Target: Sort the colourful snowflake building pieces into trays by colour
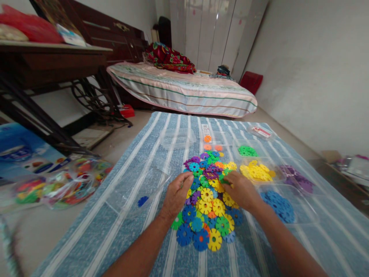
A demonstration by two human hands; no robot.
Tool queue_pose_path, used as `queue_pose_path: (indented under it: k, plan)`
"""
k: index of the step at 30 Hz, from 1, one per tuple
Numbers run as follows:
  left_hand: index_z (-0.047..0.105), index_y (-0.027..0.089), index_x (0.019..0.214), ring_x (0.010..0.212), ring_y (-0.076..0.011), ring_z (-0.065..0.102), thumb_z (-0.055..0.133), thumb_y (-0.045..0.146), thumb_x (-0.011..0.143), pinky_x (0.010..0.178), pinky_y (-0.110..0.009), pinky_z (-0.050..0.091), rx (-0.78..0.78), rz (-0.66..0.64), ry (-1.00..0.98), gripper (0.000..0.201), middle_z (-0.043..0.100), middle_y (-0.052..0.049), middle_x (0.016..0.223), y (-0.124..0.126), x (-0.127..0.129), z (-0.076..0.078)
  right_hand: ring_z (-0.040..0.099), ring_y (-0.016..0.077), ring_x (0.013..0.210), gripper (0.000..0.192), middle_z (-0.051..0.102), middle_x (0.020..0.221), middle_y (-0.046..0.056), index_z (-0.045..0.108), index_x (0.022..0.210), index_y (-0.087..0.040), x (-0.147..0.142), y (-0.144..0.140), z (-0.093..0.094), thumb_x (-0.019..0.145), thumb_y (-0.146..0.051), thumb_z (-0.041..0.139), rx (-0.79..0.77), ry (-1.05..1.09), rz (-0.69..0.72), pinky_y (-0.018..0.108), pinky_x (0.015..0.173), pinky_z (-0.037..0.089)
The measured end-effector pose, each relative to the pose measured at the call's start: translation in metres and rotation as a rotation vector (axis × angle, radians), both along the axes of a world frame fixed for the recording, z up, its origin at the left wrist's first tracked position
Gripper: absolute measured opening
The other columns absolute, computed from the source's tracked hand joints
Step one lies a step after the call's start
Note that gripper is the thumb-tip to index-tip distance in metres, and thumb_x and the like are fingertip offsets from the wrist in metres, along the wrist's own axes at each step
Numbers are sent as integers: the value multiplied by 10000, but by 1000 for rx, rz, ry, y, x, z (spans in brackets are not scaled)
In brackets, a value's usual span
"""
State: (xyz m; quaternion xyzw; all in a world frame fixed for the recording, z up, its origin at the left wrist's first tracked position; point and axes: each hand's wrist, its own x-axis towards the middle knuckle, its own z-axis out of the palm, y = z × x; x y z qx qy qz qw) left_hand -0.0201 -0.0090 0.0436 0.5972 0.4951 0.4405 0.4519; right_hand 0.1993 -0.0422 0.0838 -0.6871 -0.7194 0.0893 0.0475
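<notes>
Plastic snowflake discs in mixed colours form one pile [206, 200] at the centre of a blue-and-white striped cloth [138, 161] spread on the floor. All positions below are taken from that pile.

The left hand [176, 194] rests palm down on the pile's left edge, fingers curled loosely over the discs; whether it has hold of any disc cannot be told. The right hand [240, 189] lies on the pile's upper right edge, thumb and fingertips closed on a green disc [224, 180].

Right of the pile, clear trays hold sorted discs: yellow discs [256, 172] nearest, green discs [247, 151] beyond them, purple discs [296, 179] further right, blue discs [278, 206] at lower right, just beside the right forearm. Beyond the pile, orange discs [208, 143] sit in another clear tray. Left of the pile, a clear tray holds a single blue disc [142, 201], with bare cloth around it.

The cloth's near edge runs out of frame. Its left edge meets bare floor, where a bag of coloured toys [72, 184] lies well apart from the pile. Beyond the cloth's far edge stands a bed [184, 90]; a dark desk [52, 57] stands far left.
</notes>
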Motion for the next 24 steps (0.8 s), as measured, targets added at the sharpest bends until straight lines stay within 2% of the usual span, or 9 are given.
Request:
queue_pose_path:
  k: [3, 5, 8, 16, 21, 24]
  plan:
    - [669, 173, 1021, 998, -219, 612, 536, 484, 805, 929, -317, 429, 3, 2, 2, 402, 701, -43, 1031, 0, 0, 0, 570, 192, 965, 253, 595, 1059, 75, 617, 1053, -202, 0, 2, 1, 858, -282, 478, 6, -11, -26, 265, 778, 415]
    - [665, 171, 1033, 1008, -221, 610, 538, 479, 805, 939, -324, 425, -2, 0, 0, 404, 698, -46, 1044, 0, 0, 0, 544, 207, 1029, 289, 581, 1106, 86, 608, 1094, -195, 1, 5, 1, 839, -264, 492, -4, -15, 2, 273, 816, 406]
    - [662, 168, 1041, 1019, -223, 605, 535, 477, 810, 949, -334, 420, -5, -6, 1, 406, 695, -51, 1055, 0, 0, 0, 515, 213, 1061, 276, 581, 1099, 91, 624, 1058, -179, 4, 11, 0, 818, -241, 502, -18, -10, 39, 275, 852, 389]
    - [667, 176, 1037, 1004, -227, 609, 551, 480, 793, 945, -337, 426, -15, 1, -7, 406, 699, -50, 1049, 0, 0, 2, 536, 174, 975, 210, 594, 1009, 66, 629, 937, -170, 11, 15, -1, 749, -203, 540, -35, 38, 98, 244, 835, 388]
    - [669, 181, 1025, 995, -225, 610, 539, 489, 798, 937, -336, 432, -18, -1, -6, 404, 703, -50, 1027, 0, 0, 2, 575, 170, 905, 265, 619, 1006, 56, 606, 992, -183, 17, 6, 2, 737, -226, 554, 22, 101, 80, 245, 770, 415]
    - [669, 186, 1021, 1002, -226, 609, 547, 490, 793, 944, -341, 429, -15, 4, -3, 400, 703, -46, 1029, 0, 0, 0, 601, 174, 887, 302, 648, 1004, 48, 605, 1042, -195, 34, 15, 15, 747, -237, 560, 102, 59, 49, 249, 766, 428]
